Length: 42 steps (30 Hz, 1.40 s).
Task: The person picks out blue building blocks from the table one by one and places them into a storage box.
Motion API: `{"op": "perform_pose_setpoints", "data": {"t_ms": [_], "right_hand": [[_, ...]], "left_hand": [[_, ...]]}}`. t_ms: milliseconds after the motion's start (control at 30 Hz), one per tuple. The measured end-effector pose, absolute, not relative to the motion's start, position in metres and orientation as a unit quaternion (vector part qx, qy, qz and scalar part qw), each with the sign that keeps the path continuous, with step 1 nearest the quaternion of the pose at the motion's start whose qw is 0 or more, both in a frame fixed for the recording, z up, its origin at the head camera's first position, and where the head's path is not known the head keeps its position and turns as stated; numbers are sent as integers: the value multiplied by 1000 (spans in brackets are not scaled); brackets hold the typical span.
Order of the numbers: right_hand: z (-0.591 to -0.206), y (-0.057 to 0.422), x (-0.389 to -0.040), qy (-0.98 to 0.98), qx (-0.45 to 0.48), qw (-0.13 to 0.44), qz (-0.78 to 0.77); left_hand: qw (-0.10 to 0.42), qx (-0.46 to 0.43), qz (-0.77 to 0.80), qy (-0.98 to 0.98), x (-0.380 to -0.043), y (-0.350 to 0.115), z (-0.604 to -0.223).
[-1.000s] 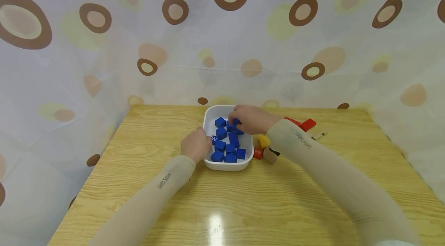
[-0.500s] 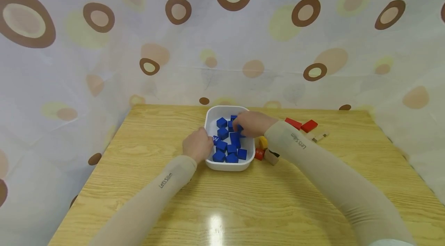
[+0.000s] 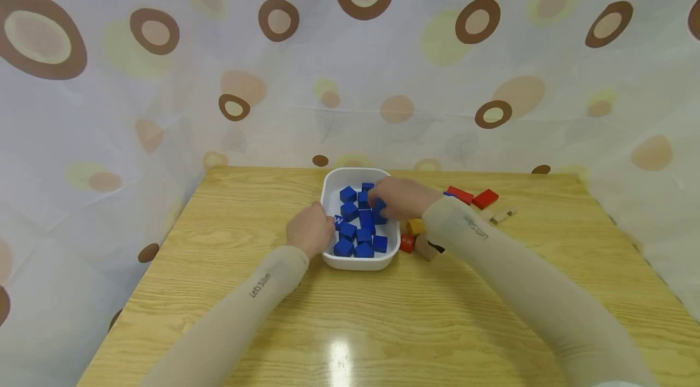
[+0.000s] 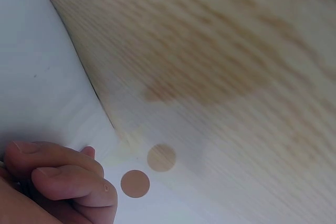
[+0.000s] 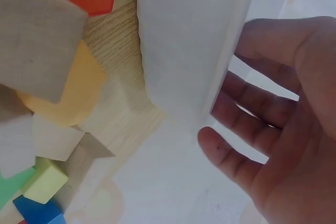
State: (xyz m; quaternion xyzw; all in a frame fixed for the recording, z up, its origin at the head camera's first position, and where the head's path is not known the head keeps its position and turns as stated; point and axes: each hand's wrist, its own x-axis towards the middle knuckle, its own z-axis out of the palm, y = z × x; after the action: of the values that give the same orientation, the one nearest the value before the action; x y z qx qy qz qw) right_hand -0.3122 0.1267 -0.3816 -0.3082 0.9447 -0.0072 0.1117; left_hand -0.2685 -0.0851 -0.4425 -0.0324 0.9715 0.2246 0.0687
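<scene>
A white plastic tray (image 3: 361, 263) holds several blue blocks (image 3: 347, 231), one marked with a white letter. On the tray's left rim, my left hand (image 3: 310, 230) grips with curled fingers; the left wrist view has these fingers (image 4: 73, 182) against the white wall. My right hand (image 3: 403, 197) reaches over the far right side, its fingertips down among the blocks. A blue block (image 3: 378, 214) lies just under it. From the right wrist, loosely bent, spread fingers (image 5: 228, 156) show beside the rim, but the wall hides some tips, so any hold there is unclear.
Right of the tray lie a red block (image 3: 407, 243) with white characters, a yellow piece (image 3: 415, 227) and a wooden block (image 3: 425, 248). Red blocks (image 3: 485, 198) and a small pale piece (image 3: 503, 215) are farther right. A patterned curtain (image 3: 350, 71) hangs behind the table.
My right hand has shifted slightly toward me and right within the tray, and a blue block near its fingertips has moved nearer. The left hand stays on the rim.
</scene>
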Motion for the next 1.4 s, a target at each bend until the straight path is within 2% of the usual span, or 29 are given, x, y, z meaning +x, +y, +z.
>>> {"op": "perform_pose_setpoints", "data": {"t_ms": [233,733,1400], "right_hand": [[-382,150,-311,946,-318,43,-53],[-380,204,-299,954,-277,20,-110],[-410,267,-311,970,-215,64,-96]], "left_hand": [[72,-35,225,971,-269,-85,-444],[74,-35,221,972,-267,-84,-441],[68,-28,209,975,-267,-86,-440]]}}
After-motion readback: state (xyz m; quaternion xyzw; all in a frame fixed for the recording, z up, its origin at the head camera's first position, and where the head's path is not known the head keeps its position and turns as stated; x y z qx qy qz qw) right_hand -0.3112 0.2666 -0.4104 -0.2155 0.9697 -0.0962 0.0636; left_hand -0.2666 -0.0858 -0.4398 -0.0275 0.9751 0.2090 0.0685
